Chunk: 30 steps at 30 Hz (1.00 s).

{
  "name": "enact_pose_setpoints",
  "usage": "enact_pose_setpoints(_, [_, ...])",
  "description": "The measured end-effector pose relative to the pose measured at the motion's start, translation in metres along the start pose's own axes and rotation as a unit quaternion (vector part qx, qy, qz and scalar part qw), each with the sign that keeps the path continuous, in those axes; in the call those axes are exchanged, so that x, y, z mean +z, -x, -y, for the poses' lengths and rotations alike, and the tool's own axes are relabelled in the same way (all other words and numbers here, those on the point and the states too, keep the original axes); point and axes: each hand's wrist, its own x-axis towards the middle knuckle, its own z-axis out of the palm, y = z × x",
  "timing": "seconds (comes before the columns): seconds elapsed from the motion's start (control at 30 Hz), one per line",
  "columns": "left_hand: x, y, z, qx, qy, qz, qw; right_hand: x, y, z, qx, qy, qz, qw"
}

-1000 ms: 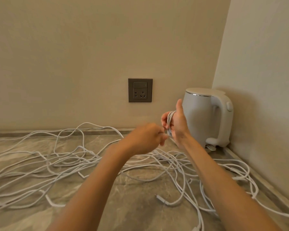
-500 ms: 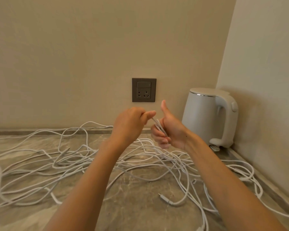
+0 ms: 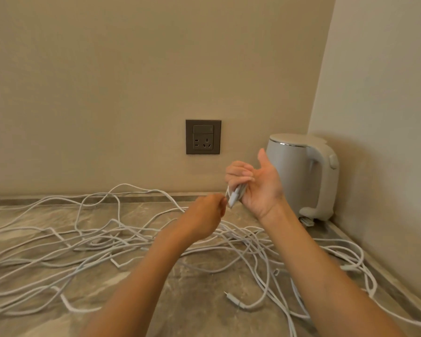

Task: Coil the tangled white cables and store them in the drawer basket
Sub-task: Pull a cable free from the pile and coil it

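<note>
Long white cables [image 3: 102, 242] lie tangled across the marble counter from the left edge to the right wall. My right hand [image 3: 255, 183] is raised above them, palm toward me, thumb up, its fingers curled round a small bundle of white cable loops [image 3: 236, 194]. My left hand [image 3: 206, 216] sits just left of and below it, fingers curled, pinching the strand that leads into the bundle. A loose plug end [image 3: 231, 299] lies on the counter in front. No drawer basket is in view.
A white electric kettle [image 3: 301, 176] stands in the back right corner. A dark wall socket [image 3: 203, 136] is set in the back wall. The marble counter [image 3: 197, 300] meets walls at the back and right.
My left hand has dropped from beside the right thumb to below the bundle, drawing the strand down. My right hand has turned its palm more toward me, still holding the loops.
</note>
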Motion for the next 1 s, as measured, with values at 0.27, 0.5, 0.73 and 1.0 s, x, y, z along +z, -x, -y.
enact_pose_setpoints(0.27, [0.007,0.002,-0.012,0.007,-0.080,0.071,0.994,0.009,0.000,-0.005,-0.222,0.028,-0.158,0.962])
enact_pose_setpoints(0.5, [-0.004,0.004,-0.014,0.041,-0.118,0.083,0.989,0.004,-0.003,-0.010,-0.259,0.298,-0.248,0.884])
enact_pose_setpoints(0.73, [-0.021,0.004,-0.005,0.082,-0.095,-0.045,0.991,-0.004,-0.008,-0.014,-0.160,0.592,-0.257,0.747])
enact_pose_setpoints(1.0, [-0.031,0.005,-0.003,0.109,-0.026,-0.210,0.971,0.000,-0.002,-0.017,-0.028,0.691,-0.220,0.688])
